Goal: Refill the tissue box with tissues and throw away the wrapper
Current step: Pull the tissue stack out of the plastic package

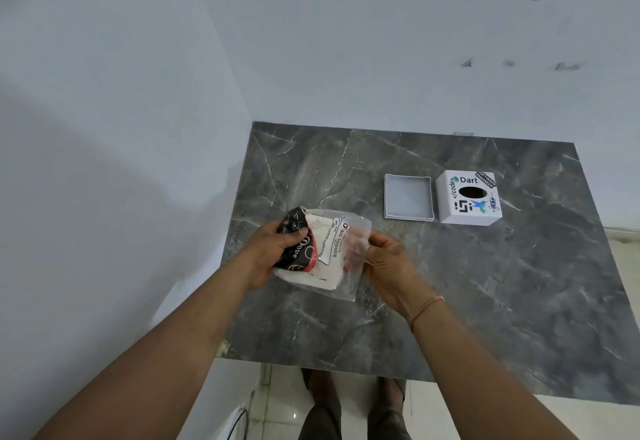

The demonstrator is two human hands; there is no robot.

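Looking down from my head camera, I hold a tissue pack (323,252) in both hands above the near left part of the grey marbled table (485,283). My left hand (273,254) is closed around the pack's left end, where the print is black and red; my thumb lies over the top of it and my fingers wrap beneath. My right hand (388,266) pinches the clear plastic at the pack's right end between thumb and fingers, and the loose plastic there looks stretched and crumpled. The white tissues show through the wrapper, and the words "BIG TISSUES" are readable on top. The pack is lifted off the table, tilted with its left end a little farther from me.

Farther off and to the right, the white tissue box (467,199) stands on the table with its dark oval opening facing up and stickers around it. Just to its left, close beside it but apart, lies the box's white base tray (408,199), hollow side up.

A thin thread band (427,308) circles my right wrist. Beyond the near edge of the table my feet (353,401) stand on the pale tiled floor (519,419). A white wall (104,128) runs along the left and far sides.
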